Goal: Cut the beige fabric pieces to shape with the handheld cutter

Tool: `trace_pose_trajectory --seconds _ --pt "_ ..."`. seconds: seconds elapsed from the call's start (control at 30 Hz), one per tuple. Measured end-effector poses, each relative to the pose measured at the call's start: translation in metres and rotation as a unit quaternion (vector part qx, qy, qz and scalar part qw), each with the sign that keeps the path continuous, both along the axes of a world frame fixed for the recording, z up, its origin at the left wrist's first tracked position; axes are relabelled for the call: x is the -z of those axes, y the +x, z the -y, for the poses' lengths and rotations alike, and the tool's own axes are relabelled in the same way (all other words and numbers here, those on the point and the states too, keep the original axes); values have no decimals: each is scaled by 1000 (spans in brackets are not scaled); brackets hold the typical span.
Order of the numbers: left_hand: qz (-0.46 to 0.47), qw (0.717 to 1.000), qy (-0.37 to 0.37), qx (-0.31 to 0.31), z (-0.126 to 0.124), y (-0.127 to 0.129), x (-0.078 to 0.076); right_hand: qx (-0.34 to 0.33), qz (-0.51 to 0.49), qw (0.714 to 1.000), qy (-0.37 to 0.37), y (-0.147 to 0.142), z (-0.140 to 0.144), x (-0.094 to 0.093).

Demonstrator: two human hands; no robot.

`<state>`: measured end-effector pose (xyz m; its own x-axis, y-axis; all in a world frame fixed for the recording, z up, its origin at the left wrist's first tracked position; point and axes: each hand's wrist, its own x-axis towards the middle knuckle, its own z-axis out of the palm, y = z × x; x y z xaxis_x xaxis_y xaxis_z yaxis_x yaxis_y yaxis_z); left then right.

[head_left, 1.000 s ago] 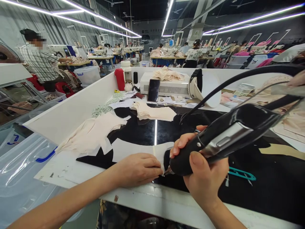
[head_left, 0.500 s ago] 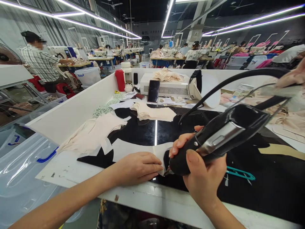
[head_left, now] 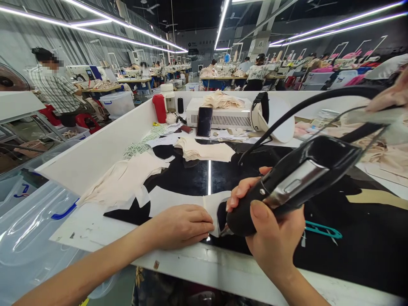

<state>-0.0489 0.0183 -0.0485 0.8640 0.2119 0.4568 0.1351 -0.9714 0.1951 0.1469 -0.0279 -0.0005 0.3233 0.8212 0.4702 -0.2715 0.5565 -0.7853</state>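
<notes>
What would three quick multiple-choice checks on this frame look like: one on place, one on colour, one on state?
1. Where does the phone stand?
A. flat by the teal snips
B. leaning on the white machine
C. in the plastic bin

2. What colour is the bottle at the far left of the bench?
A. red
B. green
C. yellow

3. What is the left hand doing?
A. lifted clear of the bench
B. gripping the cable
C. pressed flat on the pale fabric piece

Key: 1 B, it stands propped upright against the white machine. 2 A, its body is plainly red. 3 C, its palm lies down on the pale fabric piece while the right hand grips the black tool.
</notes>
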Motion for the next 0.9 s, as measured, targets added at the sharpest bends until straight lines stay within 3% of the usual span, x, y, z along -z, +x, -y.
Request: trace_pose_trajectory --seconds 0.33,0.57,0.73,0.9 --pt "-2 1000 -9 2 4 -3 1 3 1 1000 10 3 -5 -3" --pt "-13 998 -57 29 19 -10 -11 56 18 998 33 18 -25 -3" --pt "-10 1000 -28 -2 14 -3 -19 88 33 994 51 31 -38 1" --pt "-21 999 20 -40 2 19 -15 114 41 991 54 38 -44 4"
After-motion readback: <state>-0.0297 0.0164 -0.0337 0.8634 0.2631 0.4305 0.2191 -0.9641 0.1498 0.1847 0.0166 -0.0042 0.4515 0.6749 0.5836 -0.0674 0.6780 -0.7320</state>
